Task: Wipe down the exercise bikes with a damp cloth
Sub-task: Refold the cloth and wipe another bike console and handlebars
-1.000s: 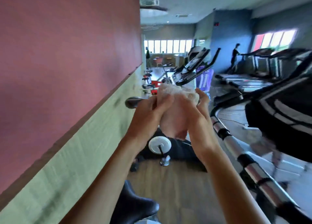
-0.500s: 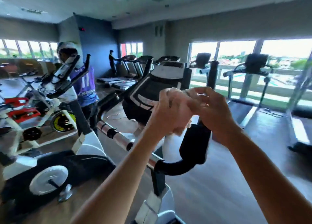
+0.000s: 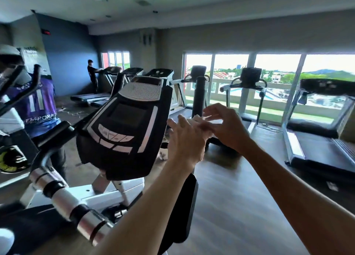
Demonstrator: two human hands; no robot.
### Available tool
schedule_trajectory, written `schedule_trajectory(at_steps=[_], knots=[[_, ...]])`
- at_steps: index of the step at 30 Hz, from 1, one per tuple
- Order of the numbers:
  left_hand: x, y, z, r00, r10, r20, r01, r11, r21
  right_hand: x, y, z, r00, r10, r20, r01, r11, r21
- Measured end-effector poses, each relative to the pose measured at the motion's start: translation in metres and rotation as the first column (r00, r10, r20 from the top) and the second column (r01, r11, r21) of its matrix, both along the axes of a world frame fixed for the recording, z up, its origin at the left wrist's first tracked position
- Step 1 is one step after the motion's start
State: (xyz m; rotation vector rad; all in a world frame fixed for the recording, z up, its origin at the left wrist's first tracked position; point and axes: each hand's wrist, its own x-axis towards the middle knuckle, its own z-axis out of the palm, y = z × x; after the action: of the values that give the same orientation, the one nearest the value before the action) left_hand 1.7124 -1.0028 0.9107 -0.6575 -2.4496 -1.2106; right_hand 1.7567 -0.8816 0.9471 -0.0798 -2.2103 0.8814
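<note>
Both my hands are raised in front of me with a small white cloth (image 3: 198, 120) bunched between them. My left hand (image 3: 183, 141) holds its near side, back of the hand toward me. My right hand (image 3: 229, 129) pinches its far side with fingers and thumb. Most of the cloth is hidden by my hands. Just left of them is the exercise bike's black console (image 3: 124, 124), with a dark screen and silver buttons. The bike's silver-and-black handlebar (image 3: 63, 199) runs across the lower left, and a black grip (image 3: 189, 203) lies below my left forearm.
Several treadmills (image 3: 317, 139) line the windows on the right and at the back. One person (image 3: 92, 76) stands on a far treadmill; another in a purple shirt (image 3: 40, 108) stands by a second bike at the left. Wooden floor (image 3: 240, 206) stretches to the right.
My view has swung right, from the red wall to the bike's console and the windows. My hands still hold the cloth and now sit just right of the console, with the fingers more spread.
</note>
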Motion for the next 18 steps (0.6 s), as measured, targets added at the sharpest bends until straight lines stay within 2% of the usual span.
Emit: schedule_trajectory(at_steps=[3, 6, 10, 13, 18], knots=[[-0.004, 0.007, -0.001, 0.996, -0.013, -0.087, 0.007, 0.997, -0.078, -0.009, 0.025, 0.016, 0.997, -0.044, -0.064, 0.051, 0.994, 0.1], [-0.012, 0.021, 0.002, 0.988, 0.027, -0.151, -0.034, 0.999, -0.041, -0.024, 0.041, 0.037, 0.995, -0.053, -0.08, 0.07, 0.971, 0.228], [-0.033, 0.047, 0.016, 0.979, 0.107, -0.175, -0.108, 0.994, 0.004, -0.047, 0.044, 0.062, 0.997, -0.074, 0.023, 0.057, 0.901, 0.43], [-0.046, 0.063, 0.024, 0.973, 0.141, -0.18, -0.133, 0.989, 0.058, -0.058, 0.047, 0.077, 0.988, -0.084, 0.127, 0.015, 0.885, 0.465], [-0.061, 0.077, 0.042, 0.949, 0.161, -0.27, -0.126, 0.982, 0.14, -0.072, 0.063, 0.092, 0.986, -0.065, 0.156, -0.01, 0.899, 0.438]])
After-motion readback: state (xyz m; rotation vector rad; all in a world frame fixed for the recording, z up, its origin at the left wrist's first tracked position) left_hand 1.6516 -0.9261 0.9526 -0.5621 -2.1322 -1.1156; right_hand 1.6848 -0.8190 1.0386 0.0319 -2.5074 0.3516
